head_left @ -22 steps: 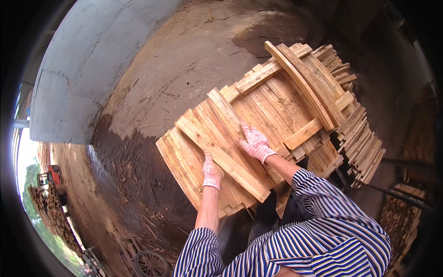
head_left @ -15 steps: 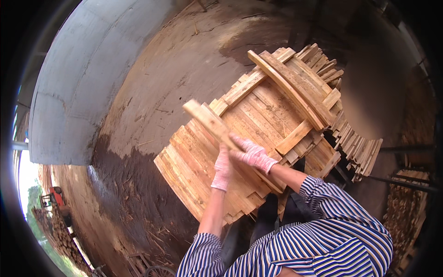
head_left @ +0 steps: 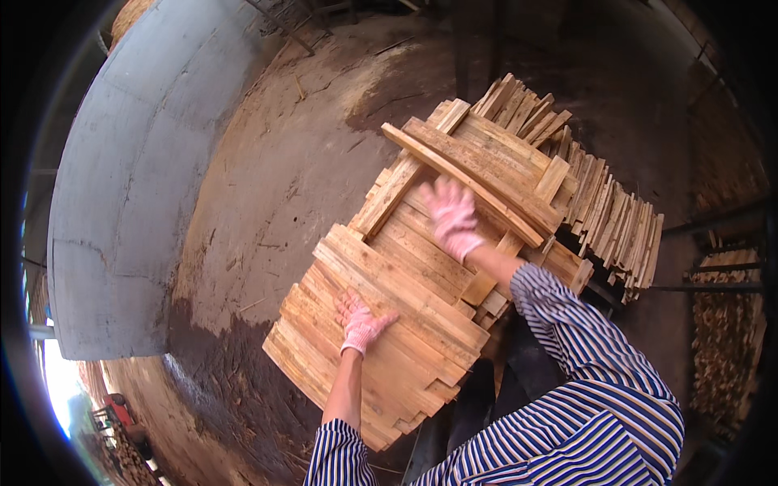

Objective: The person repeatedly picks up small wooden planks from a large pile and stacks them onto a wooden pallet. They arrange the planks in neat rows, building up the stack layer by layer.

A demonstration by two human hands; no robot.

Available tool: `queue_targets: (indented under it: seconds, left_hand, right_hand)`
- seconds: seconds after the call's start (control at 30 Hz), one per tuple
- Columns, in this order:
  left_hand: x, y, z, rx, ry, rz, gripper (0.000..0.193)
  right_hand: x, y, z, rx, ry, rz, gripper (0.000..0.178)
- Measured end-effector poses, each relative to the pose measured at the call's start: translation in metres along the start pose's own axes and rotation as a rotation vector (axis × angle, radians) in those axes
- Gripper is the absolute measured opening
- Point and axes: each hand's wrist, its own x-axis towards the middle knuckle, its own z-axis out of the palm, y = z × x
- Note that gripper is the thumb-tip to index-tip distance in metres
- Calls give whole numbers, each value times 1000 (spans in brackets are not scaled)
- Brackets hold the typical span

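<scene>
Before me lies a stack of light wooden planks (head_left: 389, 356) set side by side. My left hand (head_left: 362, 321), in a pink-and-white knit glove, rests spread on the near-left planks, holding nothing. My right hand (head_left: 450, 212), gloved alike and blurred by motion, is over the middle of the stack with its fingers apart. Just beyond it, two longer boards (head_left: 486, 180) lie together across the top. A wooden crosspiece (head_left: 389, 198) runs under their left end, and a shorter wooden block (head_left: 478, 289) sits by my right wrist.
More narrow planks (head_left: 620, 235) are piled unevenly to the right. A curved-looking grey wall (head_left: 121, 202) stands on the left, with brown dirt floor (head_left: 251, 211) beside the stack. Dark metal bars (head_left: 713, 287) cross in front of stacked wood at far right. A red machine (head_left: 120, 409) is outside at lower left.
The plank that both hands held is released and lies on the stack's left part. My left hand now lies flat; my right hand has moved away toward the two longer boards.
</scene>
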Motion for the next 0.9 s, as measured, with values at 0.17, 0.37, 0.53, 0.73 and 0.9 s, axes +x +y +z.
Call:
queue_targets:
  seconds: [0.17,0.37,0.53,0.73,0.9]
  left_hand:
    - [23,14,13,60,-16,76,147]
    - [14,-10,8,108,-46,-4,150]
    - [15,-11,6,118,-53,-1,148]
    - [16,8,-1,26,-53,29,146]
    - [23,33,7,30,-50,64,148]
  right_hand:
    - [58,140,34,-351,85,-123,49]
    - [6,39,-27,282,-332,-30,64]
    - [-81,-64,-3,391,-560,-321,62]
    - [-70,-35,9,365,-472,-200,61]
    - [42,130,55,80,349,505,77]
